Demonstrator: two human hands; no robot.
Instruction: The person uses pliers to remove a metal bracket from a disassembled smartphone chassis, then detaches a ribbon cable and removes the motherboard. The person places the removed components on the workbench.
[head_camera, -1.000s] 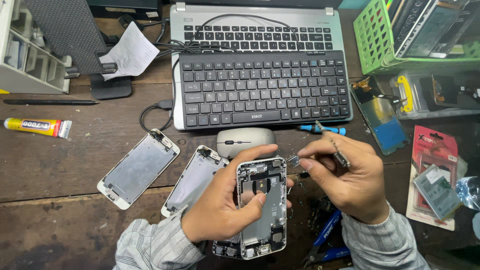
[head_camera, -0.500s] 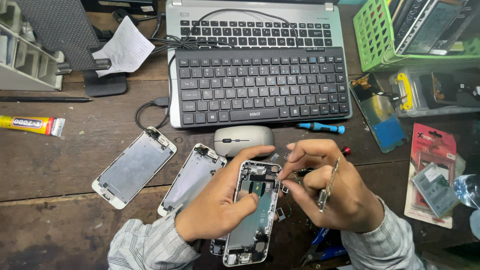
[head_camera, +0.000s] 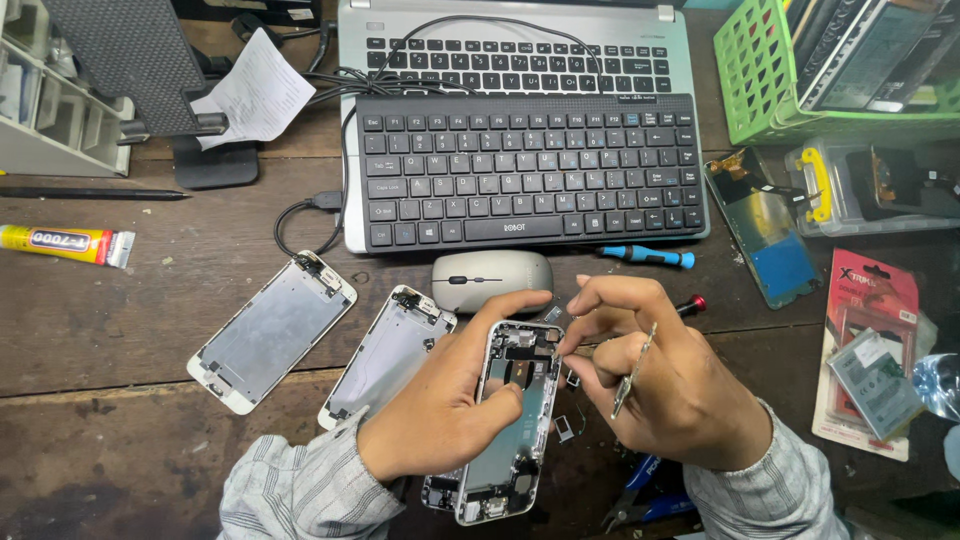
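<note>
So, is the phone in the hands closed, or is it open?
Open. The phone in the left hand has no screen on it, and its inner parts show.

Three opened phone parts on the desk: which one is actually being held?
The open phone housing, gripped by the left hand. The two screen panels lie untouched to its left.

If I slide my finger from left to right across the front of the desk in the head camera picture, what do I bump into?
Yellow glue tube → first phone screen panel → second phone screen panel → left hand → open phone shell → right hand with tweezers → red packet.
</note>
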